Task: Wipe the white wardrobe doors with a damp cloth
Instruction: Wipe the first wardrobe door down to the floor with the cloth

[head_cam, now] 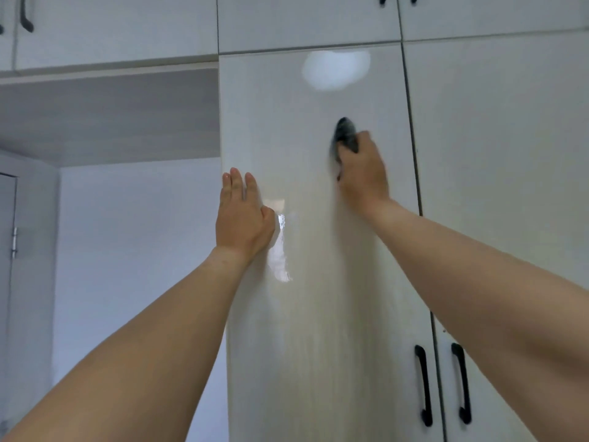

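1. My right hand point(363, 173) was balled around a dark crumpled cloth point(345, 135), pressed on the glossy white wardrobe door point(318, 314) at one o'clock of centre.
2. My left hand point(242, 215) lay flat at the door's left edge, fingers together.
3. Bare panel stretched below; black handles point(424, 386) sat at five o'clock.
4. The cloth was blurred, its lower part hidden under my fingers.
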`<action>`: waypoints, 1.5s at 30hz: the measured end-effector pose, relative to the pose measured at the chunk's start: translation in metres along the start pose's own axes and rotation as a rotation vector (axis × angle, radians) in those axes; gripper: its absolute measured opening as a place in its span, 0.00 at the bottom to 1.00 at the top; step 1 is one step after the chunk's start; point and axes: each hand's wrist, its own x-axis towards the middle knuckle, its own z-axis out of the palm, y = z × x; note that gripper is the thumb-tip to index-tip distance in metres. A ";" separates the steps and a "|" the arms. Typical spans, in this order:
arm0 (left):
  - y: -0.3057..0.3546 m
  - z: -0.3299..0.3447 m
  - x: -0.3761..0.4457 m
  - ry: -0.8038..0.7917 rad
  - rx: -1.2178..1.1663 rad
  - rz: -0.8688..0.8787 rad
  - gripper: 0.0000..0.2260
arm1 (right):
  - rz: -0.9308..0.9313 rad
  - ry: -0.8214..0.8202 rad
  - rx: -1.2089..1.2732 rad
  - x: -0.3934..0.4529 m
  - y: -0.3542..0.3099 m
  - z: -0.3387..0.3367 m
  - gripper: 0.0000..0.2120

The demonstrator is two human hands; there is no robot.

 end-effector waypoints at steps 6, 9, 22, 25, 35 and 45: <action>-0.011 0.000 -0.020 0.023 -0.033 0.040 0.32 | 0.192 0.069 0.067 -0.001 0.022 -0.010 0.07; -0.031 0.003 -0.038 0.004 -0.025 0.033 0.28 | 0.021 0.045 0.007 -0.024 -0.013 0.004 0.15; -0.058 0.004 -0.055 -0.015 -0.102 0.127 0.28 | -0.330 -0.199 0.092 0.022 -0.153 0.042 0.17; -0.061 0.000 -0.056 -0.030 -0.131 0.076 0.28 | -0.608 -0.313 0.117 -0.036 -0.151 0.048 0.13; -0.041 -0.010 -0.068 0.014 -0.050 0.054 0.34 | -0.594 -0.252 0.065 -0.075 -0.119 0.035 0.20; -0.012 0.011 -0.076 -0.025 0.035 -0.017 0.31 | -0.248 -0.218 0.070 -0.078 -0.078 0.016 0.15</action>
